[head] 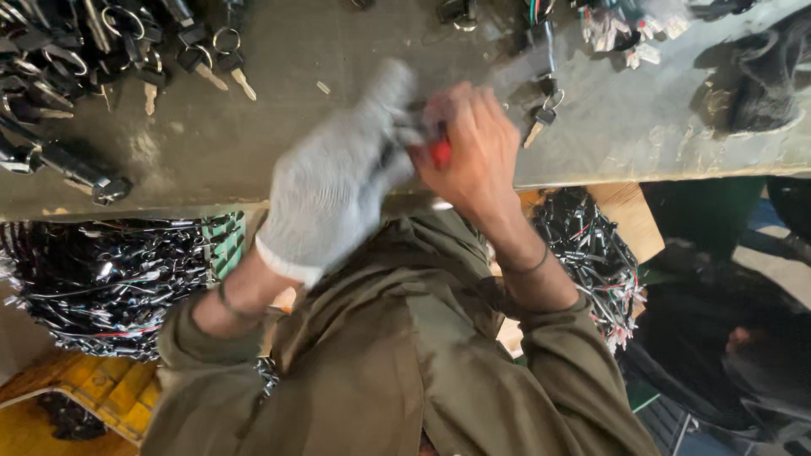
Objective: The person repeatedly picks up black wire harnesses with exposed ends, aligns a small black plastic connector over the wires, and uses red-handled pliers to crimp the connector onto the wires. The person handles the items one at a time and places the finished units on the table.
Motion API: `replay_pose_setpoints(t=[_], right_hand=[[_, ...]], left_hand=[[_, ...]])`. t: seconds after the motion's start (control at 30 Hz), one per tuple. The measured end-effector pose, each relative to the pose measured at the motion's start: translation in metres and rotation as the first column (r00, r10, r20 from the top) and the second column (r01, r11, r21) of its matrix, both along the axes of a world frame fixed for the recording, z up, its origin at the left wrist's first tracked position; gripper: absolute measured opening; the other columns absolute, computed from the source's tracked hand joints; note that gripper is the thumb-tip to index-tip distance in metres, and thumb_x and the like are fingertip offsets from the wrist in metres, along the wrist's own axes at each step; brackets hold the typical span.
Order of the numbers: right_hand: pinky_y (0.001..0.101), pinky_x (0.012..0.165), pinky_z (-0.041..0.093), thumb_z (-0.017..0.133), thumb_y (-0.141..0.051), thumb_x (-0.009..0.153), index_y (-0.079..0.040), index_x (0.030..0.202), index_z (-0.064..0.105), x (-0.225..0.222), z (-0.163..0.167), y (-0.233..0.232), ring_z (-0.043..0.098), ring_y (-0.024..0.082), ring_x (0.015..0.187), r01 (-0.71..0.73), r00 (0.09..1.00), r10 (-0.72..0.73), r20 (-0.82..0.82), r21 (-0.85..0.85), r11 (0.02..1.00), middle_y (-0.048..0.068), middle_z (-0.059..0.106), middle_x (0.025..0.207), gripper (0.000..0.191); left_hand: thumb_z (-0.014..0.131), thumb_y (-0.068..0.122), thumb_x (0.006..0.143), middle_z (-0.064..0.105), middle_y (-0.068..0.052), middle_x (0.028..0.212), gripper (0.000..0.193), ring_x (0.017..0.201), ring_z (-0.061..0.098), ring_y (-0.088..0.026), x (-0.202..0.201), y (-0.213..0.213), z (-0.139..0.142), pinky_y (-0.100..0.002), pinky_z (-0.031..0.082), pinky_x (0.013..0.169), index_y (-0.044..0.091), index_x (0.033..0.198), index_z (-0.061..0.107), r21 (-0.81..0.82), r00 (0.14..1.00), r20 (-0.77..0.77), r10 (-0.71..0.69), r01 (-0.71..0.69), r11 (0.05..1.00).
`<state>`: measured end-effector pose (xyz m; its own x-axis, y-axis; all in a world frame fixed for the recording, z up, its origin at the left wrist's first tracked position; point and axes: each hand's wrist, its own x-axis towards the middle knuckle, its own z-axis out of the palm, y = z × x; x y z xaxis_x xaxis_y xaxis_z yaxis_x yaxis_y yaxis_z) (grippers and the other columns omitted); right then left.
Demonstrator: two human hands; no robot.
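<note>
gripping red tool (439, 153), right hand (470, 152) closed; gloved left hand (338, 181) touching, grip unclear.

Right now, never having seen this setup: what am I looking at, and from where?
There is no machine here, only a person at work. The single picture comes from a camera on their head, looking down past their olive jacket to a grey table. The left hand wears a grey glove and is blurred. The bare right hand has its fingers closed on a small red thing; what it is I cannot tell. Keys on rings lie on the table, and wire bundles sit below its edge.
</note>
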<state>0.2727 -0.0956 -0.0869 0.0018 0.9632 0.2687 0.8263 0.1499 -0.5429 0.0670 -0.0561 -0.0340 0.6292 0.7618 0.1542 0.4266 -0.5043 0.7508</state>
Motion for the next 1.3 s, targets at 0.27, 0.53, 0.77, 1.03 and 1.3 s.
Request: replay_pose_setpoints(t=[0.27, 0.53, 0.77, 1.03, 1.3], right_hand=[[0.0463, 0.081, 0.047, 0.087, -0.036, 0.092, -0.007, 0.102, 0.068, 0.050, 0.024, 0.010, 0.061, 0.031, 0.104, 0.033, 0.985, -0.062, 0.160, 0.178, 0.983, 0.009, 0.070, 0.113, 0.036], [0.0445, 0.078, 0.049, 0.071, -0.024, 0.100, -0.005, 0.107, 0.070, 0.078, 0.039, 0.031, 0.063, 0.035, 0.092, 0.326, 0.928, -0.350, 0.128, 0.178, 0.929, 0.010, 0.065, 0.107, 0.020], [0.0407, 0.121, 0.036, 0.042, -0.051, 0.111, 0.002, 0.149, 0.043, 0.009, 0.060, -0.022, 0.050, 0.033, 0.133, 0.162, 0.912, -0.087, -0.400, 0.157, 0.974, 0.020, 0.054, 0.139, 0.066], [0.0376, 0.095, 0.052, 0.051, -0.032, 0.115, -0.003, 0.129, 0.053, -0.047, 0.067, -0.026, 0.067, 0.027, 0.105, -0.171, 0.126, 0.125, -0.984, 0.102, 0.980, 0.014, 0.066, 0.119, 0.033], [0.0334, 0.058, 0.050, 0.063, 0.008, 0.092, 0.005, 0.117, 0.058, -0.037, 0.102, -0.025, 0.061, 0.024, 0.059, -0.204, 0.821, 0.247, -0.515, 0.139, 0.969, 0.011, 0.064, 0.078, 0.026]], left_hand=[[0.074, 0.024, 0.103, 0.065, -0.012, 0.132, 0.061, 0.118, 0.062, -0.028, -0.097, 0.059, 0.031, -0.040, 0.051, 0.101, 0.005, 0.154, 0.046, 0.355, 0.836, -0.243, 0.492, -0.396, 0.847], [0.075, 0.029, 0.104, 0.059, -0.016, 0.146, 0.060, 0.136, 0.054, -0.028, -0.015, 0.056, 0.000, -0.042, 0.046, 0.117, 0.004, 0.152, 0.047, 0.423, 0.971, -0.214, 0.108, -0.008, 0.906], [0.064, 0.028, 0.104, 0.065, -0.003, 0.110, 0.050, 0.095, 0.057, -0.009, 0.053, 0.024, -0.013, -0.027, 0.052, 0.082, 0.004, 0.147, 0.054, -0.672, 0.827, 0.551, -0.115, 0.521, 0.526], [0.058, 0.014, 0.107, 0.059, 0.001, 0.088, 0.025, 0.080, 0.052, -0.004, 0.004, -0.001, -0.040, -0.024, 0.045, 0.077, -0.001, 0.127, 0.060, -0.769, 0.792, 0.534, 0.297, 0.308, 0.561], [0.056, 0.010, 0.098, 0.061, -0.001, 0.086, 0.025, 0.077, 0.057, -0.008, 0.011, 0.012, -0.050, -0.026, 0.046, 0.073, -0.002, 0.120, 0.057, -0.660, 0.714, 0.296, 0.635, 0.633, -0.405]])
